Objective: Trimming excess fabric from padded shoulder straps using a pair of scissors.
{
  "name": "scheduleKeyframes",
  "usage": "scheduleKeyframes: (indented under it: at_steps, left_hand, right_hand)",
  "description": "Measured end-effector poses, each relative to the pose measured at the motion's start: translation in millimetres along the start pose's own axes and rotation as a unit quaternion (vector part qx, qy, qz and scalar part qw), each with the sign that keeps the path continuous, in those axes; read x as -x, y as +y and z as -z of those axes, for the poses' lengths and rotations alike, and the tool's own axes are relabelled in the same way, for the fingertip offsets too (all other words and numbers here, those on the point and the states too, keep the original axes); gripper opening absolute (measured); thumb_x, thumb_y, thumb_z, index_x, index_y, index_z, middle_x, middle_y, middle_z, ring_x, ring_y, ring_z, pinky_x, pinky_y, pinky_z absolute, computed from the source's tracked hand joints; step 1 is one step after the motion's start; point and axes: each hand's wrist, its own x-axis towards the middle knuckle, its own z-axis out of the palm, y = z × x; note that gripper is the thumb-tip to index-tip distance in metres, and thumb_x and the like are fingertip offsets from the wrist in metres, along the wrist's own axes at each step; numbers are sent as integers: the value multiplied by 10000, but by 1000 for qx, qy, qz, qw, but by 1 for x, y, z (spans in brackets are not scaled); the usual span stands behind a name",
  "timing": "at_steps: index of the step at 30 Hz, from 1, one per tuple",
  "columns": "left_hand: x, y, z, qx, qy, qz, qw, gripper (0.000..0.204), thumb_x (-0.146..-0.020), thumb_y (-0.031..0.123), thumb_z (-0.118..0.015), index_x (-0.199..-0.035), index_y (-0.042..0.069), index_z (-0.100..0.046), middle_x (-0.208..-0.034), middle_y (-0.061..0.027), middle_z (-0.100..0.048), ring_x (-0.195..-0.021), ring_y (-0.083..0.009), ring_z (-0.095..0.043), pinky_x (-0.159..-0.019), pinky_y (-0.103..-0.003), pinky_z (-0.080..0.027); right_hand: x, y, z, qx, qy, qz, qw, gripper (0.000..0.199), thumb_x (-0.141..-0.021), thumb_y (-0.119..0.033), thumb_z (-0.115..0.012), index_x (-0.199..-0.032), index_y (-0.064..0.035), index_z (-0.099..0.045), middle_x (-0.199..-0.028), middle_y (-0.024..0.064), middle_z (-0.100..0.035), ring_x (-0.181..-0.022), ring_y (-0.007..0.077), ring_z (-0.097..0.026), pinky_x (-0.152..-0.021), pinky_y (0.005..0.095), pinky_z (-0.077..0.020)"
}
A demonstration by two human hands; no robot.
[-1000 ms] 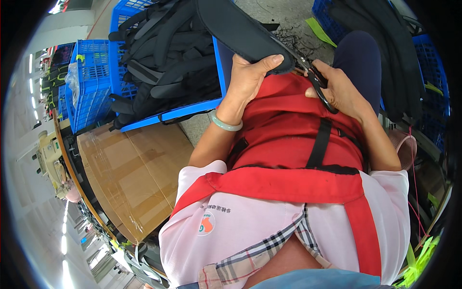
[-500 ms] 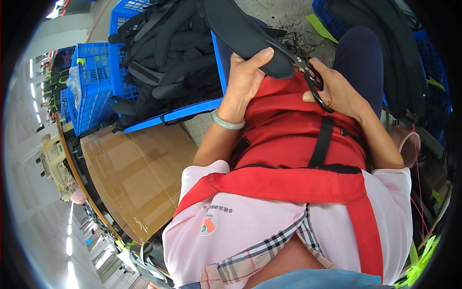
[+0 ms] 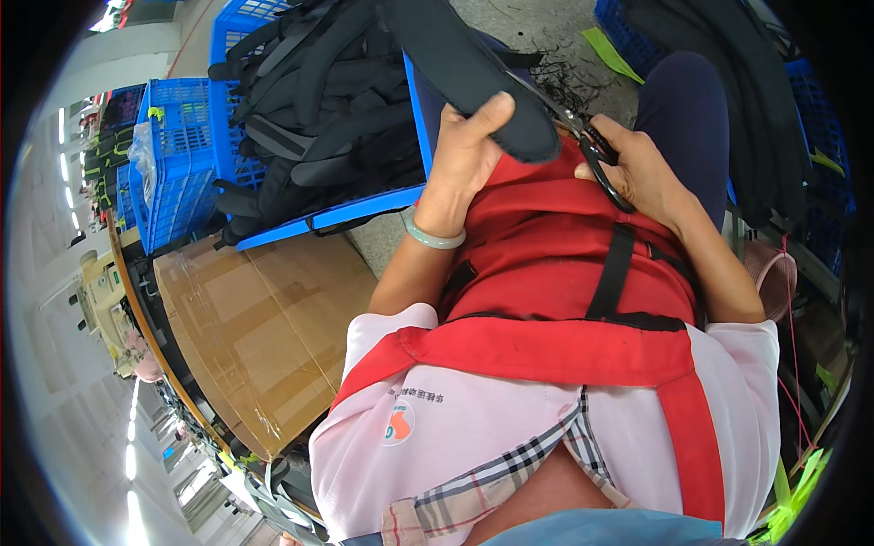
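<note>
Left hand (image 3: 464,159): we grip the black padded strap (image 3: 473,77)
Right hand (image 3: 642,173): our fingers seemingly closed on scissors (image 3: 596,150)

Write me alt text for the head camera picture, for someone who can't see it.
Seen from above, a seated person's left hand grips a black padded strap while the right hand holds black-handled scissors at its edge, over a red apron. To the person's left, a blue crate piled with more black straps stands beside a cardboard box.
</note>
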Motion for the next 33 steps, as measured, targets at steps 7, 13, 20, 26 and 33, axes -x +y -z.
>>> scheduleKeyframes:
  at_steps: [7, 13, 20, 26, 33]
  left_hand:
    - [-11, 0, 5, 33, 15, 45, 998, 220, -806, 4, -709, -1002, 18, -608, -921, -91, -665, -872, -216, -668, -825, -367, -562]
    - [-8, -6, 5, 12, -11, 28, 999, 202, -809, -8, -702, -990, 38, -624, -951, -78, -663, -881, -199, -661, -816, -358, -557]
    - [-15, 6, 18, 59, -5, 31, 998, 202, -818, -13, -684, -996, 38, -602, -942, -81, -649, -884, -221, -656, -841, -386, -558]
    - [-14, -1, 18, 33, -13, 21, 999, 234, -806, -24, -697, -1010, 37, -601, -934, -85, -652, -879, -223, -661, -833, -377, -561]
    - [-13, -4, 16, 52, -27, 33, 998, 213, -804, -40, -695, -984, 39, -615, -920, -84, -663, -868, -223, -669, -807, -383, -570]
  right_hand:
    - [0, -4, -3, 16, 21, 25, 999, 516, -784, -379, -761, -962, -5, -454, -722, 187, -556, -655, 352, -535, -641, 401, -442]
    - [-8, -13, -2, 27, 1, 28, 999, 540, -776, -361, -773, -1009, -5, -440, -810, 214, -610, -773, 402, -599, -700, 411, -461]
    - [-11, -12, 2, 48, -39, -37, 997, 611, -745, -359, -796, -1077, -6, -425, -870, 225, -641, -909, 391, -631, -750, 435, -471]
    - [-7, -1, 1, 53, 6, 51, 997, 618, -741, -328, -798, -1086, -47, -369, -700, 108, -464, -647, 262, -454, -635, 361, -417]
    - [-12, 4, -6, 68, -3, 79, 995, 540, -793, -283, -759, -1041, -19, -358, -832, 236, -586, -804, 462, -545, -692, 446, -456]
